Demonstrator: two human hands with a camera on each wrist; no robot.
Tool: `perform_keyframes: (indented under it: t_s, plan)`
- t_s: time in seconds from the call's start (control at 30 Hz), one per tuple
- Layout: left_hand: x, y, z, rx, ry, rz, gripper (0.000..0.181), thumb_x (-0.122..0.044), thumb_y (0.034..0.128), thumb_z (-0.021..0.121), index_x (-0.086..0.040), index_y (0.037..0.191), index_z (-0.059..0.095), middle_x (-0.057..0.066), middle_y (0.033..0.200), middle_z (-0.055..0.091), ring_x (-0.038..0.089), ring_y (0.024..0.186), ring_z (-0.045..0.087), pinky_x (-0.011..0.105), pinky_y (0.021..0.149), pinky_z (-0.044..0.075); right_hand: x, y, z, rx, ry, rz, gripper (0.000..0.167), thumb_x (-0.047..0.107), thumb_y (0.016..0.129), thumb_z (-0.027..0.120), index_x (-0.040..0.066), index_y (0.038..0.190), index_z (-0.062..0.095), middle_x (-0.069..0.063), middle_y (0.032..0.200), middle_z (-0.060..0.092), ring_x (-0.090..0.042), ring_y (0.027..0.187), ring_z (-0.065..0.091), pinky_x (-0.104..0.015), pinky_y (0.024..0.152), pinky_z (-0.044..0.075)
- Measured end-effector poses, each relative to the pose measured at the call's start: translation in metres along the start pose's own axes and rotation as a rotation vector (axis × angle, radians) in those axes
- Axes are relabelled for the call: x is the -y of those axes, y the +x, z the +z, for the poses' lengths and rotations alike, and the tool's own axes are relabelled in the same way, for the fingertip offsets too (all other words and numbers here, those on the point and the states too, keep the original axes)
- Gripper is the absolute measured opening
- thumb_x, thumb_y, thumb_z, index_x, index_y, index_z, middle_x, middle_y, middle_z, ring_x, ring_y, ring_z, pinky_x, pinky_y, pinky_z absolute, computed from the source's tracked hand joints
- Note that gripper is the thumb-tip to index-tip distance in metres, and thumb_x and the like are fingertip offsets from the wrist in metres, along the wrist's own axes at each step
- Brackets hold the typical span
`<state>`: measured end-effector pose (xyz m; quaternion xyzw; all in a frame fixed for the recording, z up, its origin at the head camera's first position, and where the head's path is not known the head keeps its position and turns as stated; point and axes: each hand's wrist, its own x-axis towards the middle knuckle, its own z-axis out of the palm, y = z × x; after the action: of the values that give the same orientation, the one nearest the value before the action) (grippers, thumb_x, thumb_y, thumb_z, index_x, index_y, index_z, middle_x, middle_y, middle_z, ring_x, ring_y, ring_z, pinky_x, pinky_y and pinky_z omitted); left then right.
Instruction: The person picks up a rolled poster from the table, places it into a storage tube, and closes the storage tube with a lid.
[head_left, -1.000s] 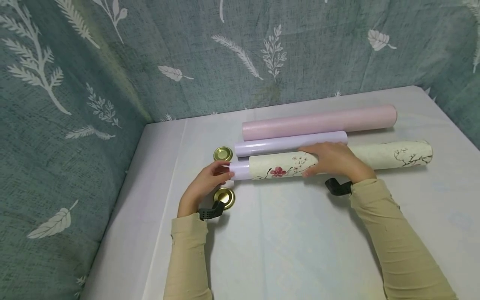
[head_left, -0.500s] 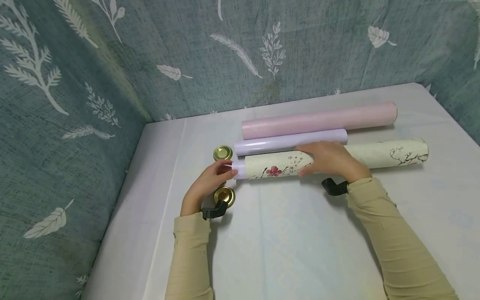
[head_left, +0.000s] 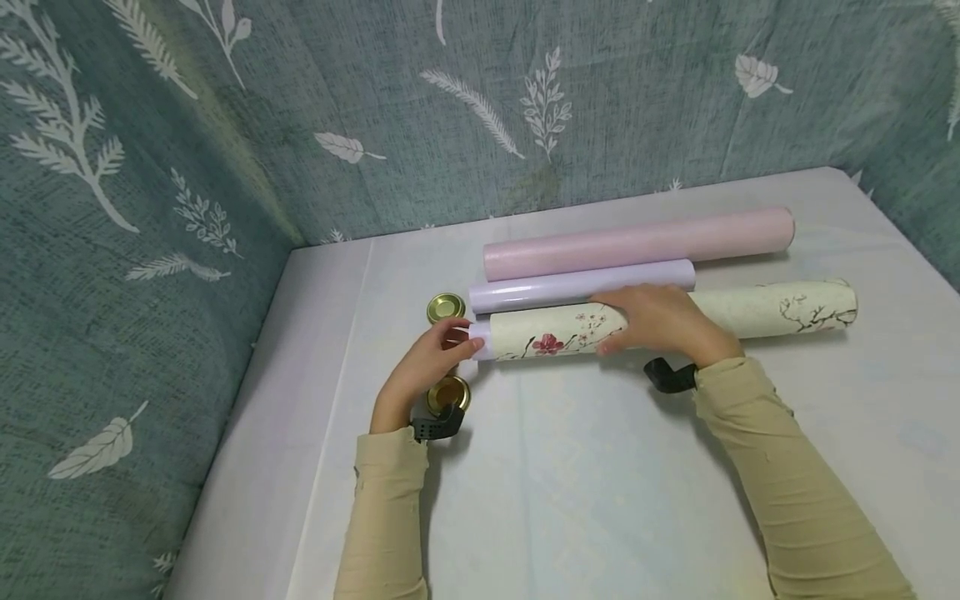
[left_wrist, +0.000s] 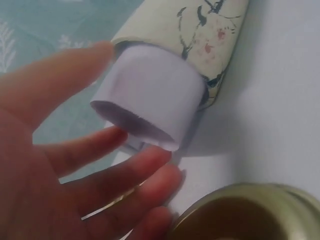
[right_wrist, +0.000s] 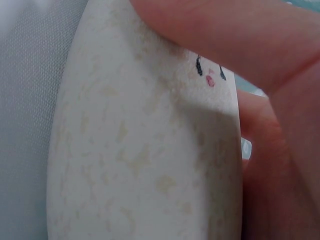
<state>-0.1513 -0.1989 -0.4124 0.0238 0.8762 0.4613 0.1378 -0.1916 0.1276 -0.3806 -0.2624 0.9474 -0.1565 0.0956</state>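
Note:
A cream wallpaper roll [head_left: 525, 333] with plum blossoms lies across the table. My right hand [head_left: 663, 321] grips it around the middle, thumb on the near side and fingers over the far side; in the right wrist view the cream roll [left_wrist: 200, 35] fills much of the left wrist view's top too. A short end of a lavender paper roll [left_wrist: 145, 85] sticks out of its left opening. At that end is my left hand [head_left: 431, 362], its fingers spread and fairly straight, fingertips touching the lavender rim. The thumb tip is near the cream edge.
Behind the cream roll lie another lavender roll [head_left: 577, 286] and a longer pink roll [head_left: 637, 242]. Two gold round lids, one farther back [head_left: 446, 307] and one nearer lid [head_left: 448, 395], sit beside my left hand. Leaf-patterned green cloth [head_left: 480, 108] hangs behind the table.
Less of the inner lavender roll shows outside the cream roll. My left hand has moved slightly right, while my right hand and the cream roll have shifted a little left.

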Motion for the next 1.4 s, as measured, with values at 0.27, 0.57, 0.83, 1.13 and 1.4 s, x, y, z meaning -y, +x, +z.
perform_keyframes:
  t_s: [0.27,0.57,0.83,1.13,1.4]
  plan:
    - [-0.008,0.000,0.006,0.007,0.033,-0.037,0.072,-0.064,0.0699,0.059,-0.019,0.123,0.041,0.003,0.113,0.052,0.018,0.104,0.049,0.037,0.082,0.044,-0.001,0.000,0.000,-0.001,0.000,0.007,0.075,0.055,0.063,0.072,0.025,0.128,0.048,0.002,0.121,0.054,-0.023,0.106,0.051,-0.049,0.081,0.034]
    - [-0.011,0.001,0.012,0.002,0.063,-0.029,0.072,-0.064,0.0698,0.059,-0.019,0.123,0.041,0.003,0.110,0.052,0.017,0.103,0.050,0.037,0.084,0.042,0.000,-0.001,0.001,-0.001,0.005,0.008,0.072,0.053,0.063,0.073,0.026,0.126,0.049,0.003,0.119,0.056,-0.021,0.104,0.052,-0.048,0.080,0.034]
    - [-0.013,0.003,0.019,-0.020,0.102,-0.039,0.074,-0.067,0.0686,0.058,-0.018,0.121,0.041,0.004,0.107,0.054,0.017,0.099,0.050,0.037,0.084,0.042,-0.002,0.000,0.004,0.004,-0.002,0.006,0.076,0.055,0.063,0.071,0.024,0.128,0.048,0.000,0.122,0.054,-0.024,0.107,0.051,-0.048,0.081,0.034]
    - [-0.012,0.005,0.019,-0.014,0.058,-0.020,0.069,-0.063,0.0715,0.059,-0.018,0.121,0.042,0.003,0.109,0.054,0.017,0.102,0.050,0.037,0.086,0.041,-0.002,0.001,0.002,-0.005,0.004,-0.002,0.075,0.056,0.062,0.071,0.025,0.127,0.048,0.001,0.122,0.054,-0.023,0.108,0.050,-0.047,0.080,0.034]
    - [-0.011,0.005,0.020,-0.014,0.043,0.018,0.062,-0.059,0.0741,0.059,-0.018,0.119,0.047,0.001,0.107,0.056,0.016,0.101,0.051,0.037,0.085,0.041,-0.003,0.000,0.002,-0.007,0.008,0.006,0.077,0.056,0.062,0.071,0.025,0.128,0.048,0.001,0.123,0.053,-0.024,0.110,0.049,-0.048,0.082,0.033]
